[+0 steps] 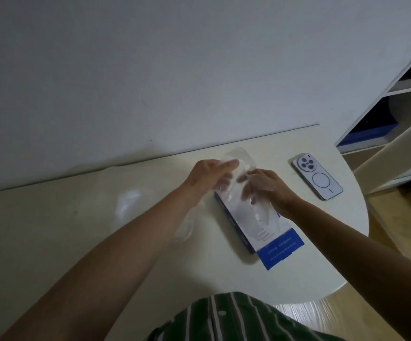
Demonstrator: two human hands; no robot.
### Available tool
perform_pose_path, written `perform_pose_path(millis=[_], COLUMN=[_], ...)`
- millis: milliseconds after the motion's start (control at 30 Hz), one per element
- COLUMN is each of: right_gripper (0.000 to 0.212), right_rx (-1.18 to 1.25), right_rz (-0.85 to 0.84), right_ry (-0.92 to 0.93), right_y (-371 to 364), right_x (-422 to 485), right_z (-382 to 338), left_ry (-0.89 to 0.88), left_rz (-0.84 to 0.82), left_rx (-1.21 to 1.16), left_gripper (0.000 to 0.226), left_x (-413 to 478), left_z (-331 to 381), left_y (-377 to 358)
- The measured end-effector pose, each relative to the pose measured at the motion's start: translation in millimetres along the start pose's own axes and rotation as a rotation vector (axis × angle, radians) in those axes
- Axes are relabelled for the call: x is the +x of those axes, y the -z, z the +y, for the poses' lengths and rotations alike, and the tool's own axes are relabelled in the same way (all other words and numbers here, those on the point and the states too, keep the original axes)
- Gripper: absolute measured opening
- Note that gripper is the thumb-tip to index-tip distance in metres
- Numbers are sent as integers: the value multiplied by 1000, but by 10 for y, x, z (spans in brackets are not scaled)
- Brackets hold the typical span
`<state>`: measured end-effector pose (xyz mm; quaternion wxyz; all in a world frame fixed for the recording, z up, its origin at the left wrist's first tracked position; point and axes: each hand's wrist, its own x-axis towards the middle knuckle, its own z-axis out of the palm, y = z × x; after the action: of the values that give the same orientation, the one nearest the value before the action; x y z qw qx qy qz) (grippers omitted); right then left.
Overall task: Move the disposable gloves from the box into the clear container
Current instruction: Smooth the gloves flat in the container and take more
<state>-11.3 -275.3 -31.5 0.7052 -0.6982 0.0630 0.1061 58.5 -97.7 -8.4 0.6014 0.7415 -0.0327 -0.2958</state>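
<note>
2 hands meet over far end of box [251,225], head view. L hand [208,177] & R hand [269,187] both w/ fingers curled on clear film, prob the gloves [234,193]. Film's long axis runs lengthwise w/ box, and a loose tail hangs left of box. Rounded clear edge just beyond box's far end is maybe the clear container [240,155], can't tell. L hand nearer it.

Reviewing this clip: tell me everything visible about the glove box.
The glove box is a long, flat carton, seemingly cardboard, white on top with a dark blue side. It lies flat on the cream table, its length running away from the person. Its near end flap, blue with unreadable white print, lies open. The left hand and right hand hold clear gloves over its far end, hiding it.
</note>
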Motion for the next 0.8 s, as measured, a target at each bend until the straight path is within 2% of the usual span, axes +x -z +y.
perform_pose_path(millis=[100, 167, 233, 267, 333, 400, 467, 500, 600, 700, 733, 800], right_gripper=[41, 70, 104, 108, 93, 66, 35, 28, 23, 25, 28, 32], right_rx=[84, 123, 41, 8, -25, -132, -266, -286, -270, -305, -405, -635], right_rz=[-63, -160, -253, -285, -337, -381, -348, -301, -136, 30, 115, 266], right_ry=[-122, -281, -350, -347, -332, -310, -276, -266, -240, -158, -60, 255], right_y=[-173, -316, -412, -476, -558, -653, -728, -778, -901, -1057, -1121, -1277], right_x=[117, 201, 274, 295, 301, 306, 339, 370, 452, 583, 616, 645], right_z=[-77, -145, -169, -192, -250, -303, -335, -346, -405, -417, -415, -428], left_ry=[-60, -61, -88, -105, -126, -126, -121, -116, -83, -51, -32, -9], left_rz=[126, 228, 329, 366, 387, 394, 420, 437, 467, 503, 528, 574], left_rx=[98, 99, 230, 321, 472, 545, 574, 576, 602, 692, 710, 733], left_gripper=[9, 18, 25, 26, 24, 19, 20, 21, 13, 17, 19, 22], left_x=[-65, -126, -172, -207, -260, -307, -349, -374, -439, -483, -498, -511], left_z=[-19, -16, -39, -63, -120, -202, -274, -318, -454, -623, -666, -747], left_y=[141, 248, 373, 467, 616, 789, 931, 1016, 1253, 1418, 1449, 1507])
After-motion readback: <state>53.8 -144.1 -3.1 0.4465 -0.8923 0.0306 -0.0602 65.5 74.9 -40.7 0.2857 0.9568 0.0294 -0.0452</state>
